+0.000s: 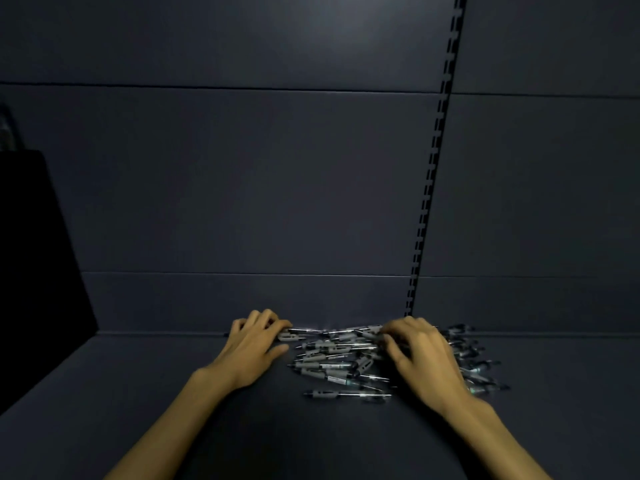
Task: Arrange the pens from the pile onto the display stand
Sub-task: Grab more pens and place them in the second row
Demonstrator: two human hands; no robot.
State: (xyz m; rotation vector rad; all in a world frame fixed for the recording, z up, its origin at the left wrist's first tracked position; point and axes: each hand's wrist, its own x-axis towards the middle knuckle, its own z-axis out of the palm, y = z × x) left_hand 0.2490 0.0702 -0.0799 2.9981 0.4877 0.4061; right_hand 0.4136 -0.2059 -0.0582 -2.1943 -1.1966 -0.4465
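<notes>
Head view: one loose pile of clear, grey-gripped plastic pens [349, 358], too many to count, lies against the dark shelf's [173, 393] back edge. Two hands: left hand [254, 344] pinches a pen at the pile's left end; right hand [420, 355] rests on the pile, fingers curled, grip unclear.

The pens [341, 355] under my fingers look like glossy clear plastic with matt grey grips. The shelf [173, 427] looks smooth and matt.
</notes>
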